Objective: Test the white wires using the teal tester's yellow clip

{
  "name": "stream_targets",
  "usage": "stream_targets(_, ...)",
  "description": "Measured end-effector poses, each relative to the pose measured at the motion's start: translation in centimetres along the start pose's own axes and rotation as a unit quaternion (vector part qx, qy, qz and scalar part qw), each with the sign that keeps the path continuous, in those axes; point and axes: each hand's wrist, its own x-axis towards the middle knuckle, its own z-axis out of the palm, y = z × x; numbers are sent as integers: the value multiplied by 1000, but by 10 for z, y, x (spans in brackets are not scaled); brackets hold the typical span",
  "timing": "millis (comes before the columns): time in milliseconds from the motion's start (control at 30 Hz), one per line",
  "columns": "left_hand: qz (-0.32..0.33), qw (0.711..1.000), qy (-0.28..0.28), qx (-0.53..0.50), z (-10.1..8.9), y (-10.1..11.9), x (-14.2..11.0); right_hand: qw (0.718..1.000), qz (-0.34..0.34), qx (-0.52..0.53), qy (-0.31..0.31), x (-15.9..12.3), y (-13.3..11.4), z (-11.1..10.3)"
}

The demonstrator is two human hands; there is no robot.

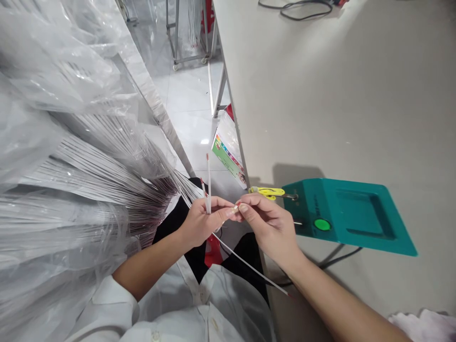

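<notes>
My left hand (206,219) is closed around a few thin white wires (209,178) with red tips, which stick up past its fingers. From beneath the hands, another white wire (249,264) runs down to the right and ends in a red tip. At the table's edge my right hand (272,225) pinches the red-tipped end of a wire (236,206), and the fingertips of both hands meet there. Just beyond the right hand lies a teal device (363,216) with a round green button (322,224). A yellow-handled tool or clip (267,192) touches its left side.
Bundles of white wires (103,161) under clear plastic sheeting (64,47) fill the left side. The grey table (338,104) spans the right, with a black cable (302,7) at its far end. A wheeled metal rack (174,42) and a printed box (228,152) stand beyond.
</notes>
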Motion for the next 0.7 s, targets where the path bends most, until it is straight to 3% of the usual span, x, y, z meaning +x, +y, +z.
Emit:
stream_targets(133, 8, 999, 25, 33, -5, 2, -1, 998, 33, -53, 1, 0, -3, -4)
stream_targets(233, 17, 996, 34, 82, -6, 8, -1, 997, 4, -73, 15, 3, -10, -11)
stream_targets(367, 40, 989, -10, 144, -5, 15, -2, 983, -93, -144, -70, 9, -19, -20)
stream_targets(433, 52, 982, -41, 177, -6, 18, -1, 972, -109, -173, -117, 12, -21, -23)
stream_targets(567, 33, 981, -82, 173, -11, 18, -1, 983, -61, -114, -133, 13, -18, -21)
stream_targets(700, -6, 995, -81, 65, -11, 8, 1, 992, 53, 61, -95, 8, -8, -12)
